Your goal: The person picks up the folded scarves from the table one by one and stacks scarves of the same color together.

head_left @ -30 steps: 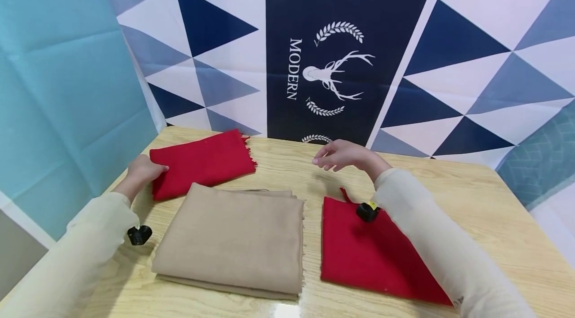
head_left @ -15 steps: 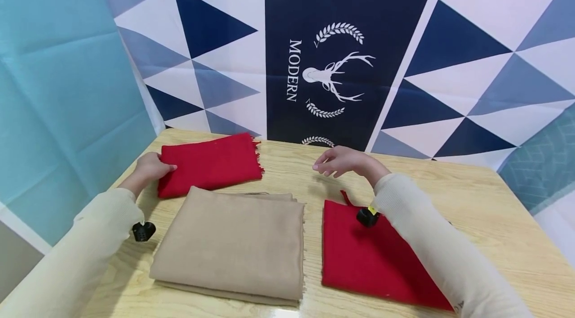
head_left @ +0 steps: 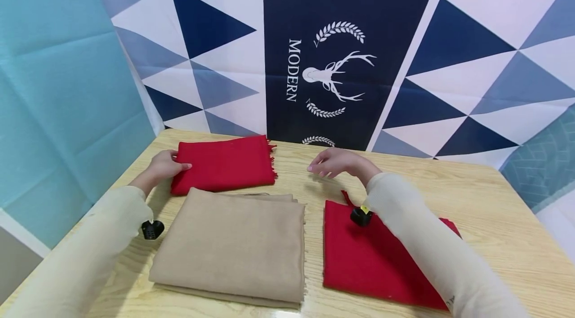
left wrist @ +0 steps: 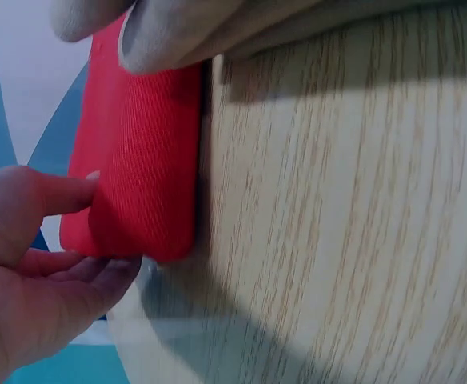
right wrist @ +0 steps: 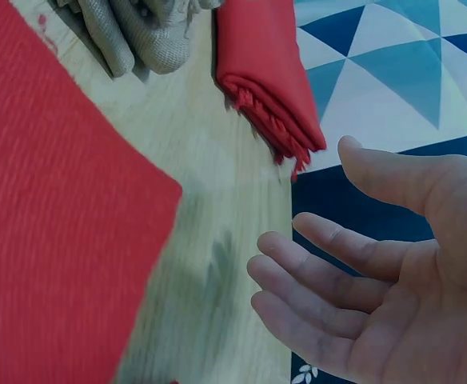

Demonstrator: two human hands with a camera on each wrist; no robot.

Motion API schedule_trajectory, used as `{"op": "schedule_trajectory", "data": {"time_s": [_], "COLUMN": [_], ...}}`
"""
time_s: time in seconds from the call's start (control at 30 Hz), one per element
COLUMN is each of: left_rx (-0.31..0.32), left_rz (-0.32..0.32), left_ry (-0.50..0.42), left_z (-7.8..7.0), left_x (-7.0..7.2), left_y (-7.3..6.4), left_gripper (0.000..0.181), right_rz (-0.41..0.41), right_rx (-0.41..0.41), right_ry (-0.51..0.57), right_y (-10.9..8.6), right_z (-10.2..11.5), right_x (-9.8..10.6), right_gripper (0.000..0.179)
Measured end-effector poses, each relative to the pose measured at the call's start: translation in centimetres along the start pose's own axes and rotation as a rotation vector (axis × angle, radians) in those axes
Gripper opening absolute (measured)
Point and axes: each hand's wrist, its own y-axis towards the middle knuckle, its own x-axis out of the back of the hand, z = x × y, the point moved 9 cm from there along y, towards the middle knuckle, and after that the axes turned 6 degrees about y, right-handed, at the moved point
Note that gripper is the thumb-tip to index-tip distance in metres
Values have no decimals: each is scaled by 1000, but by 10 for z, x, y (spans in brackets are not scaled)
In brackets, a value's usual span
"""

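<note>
My left hand [head_left: 165, 165] grips the left end of a folded red scarf [head_left: 226, 164] at the back left of the table. In the left wrist view its thumb [left wrist: 69, 194] lies on the scarf's top, with the other fingers at the end edge and partly hidden beneath. Fringe hangs along the scarf's right end. To the right, my right hand [head_left: 334, 162] hovers over bare wood, fingers loosely bent and holding nothing. The right wrist view shows that palm [right wrist: 417, 312] apart from the scarf's fringed end.
A folded beige cloth [head_left: 233, 243] lies front centre, just before the red scarf. A second folded red cloth [head_left: 364, 258] lies to its right, partly under my right forearm [head_left: 431, 238]. A patterned curtain [head_left: 215, 58] hangs behind the wooden table [head_left: 485, 198].
My left hand has moved the red scarf to the right along the back of the table, and the scarf now lies straighter. The right hand has barely shifted, dipping slightly.
</note>
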Motion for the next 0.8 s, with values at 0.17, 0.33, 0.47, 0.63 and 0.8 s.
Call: {"op": "schedule_trajectory", "data": {"time_s": [0.17,0.33,0.47,0.63,0.8], "left_rx": [-58,-119,-145,-103,-23], "left_rz": [43,81,115,148,199], "left_ry": [-65,-105,-110,-139,-204], "left_z": [-10,-19,-23,-22,-16], "left_x": [-10,-15,-18,-18,-21], "left_y": [1,1,1,0,-2], "left_gripper": [73,75,75,68,63], "right_rz": [-4,-14,-34,-60,-34], "right_rx": [6,21,19,-19,-65], "right_ry": [14,45,66,104,221], "right_y": [9,15,21,31,44], "right_z": [4,13,18,20,17], "right_x": [-7,-12,-13,-13,-22], "right_gripper": [43,42,42,42,45]}}
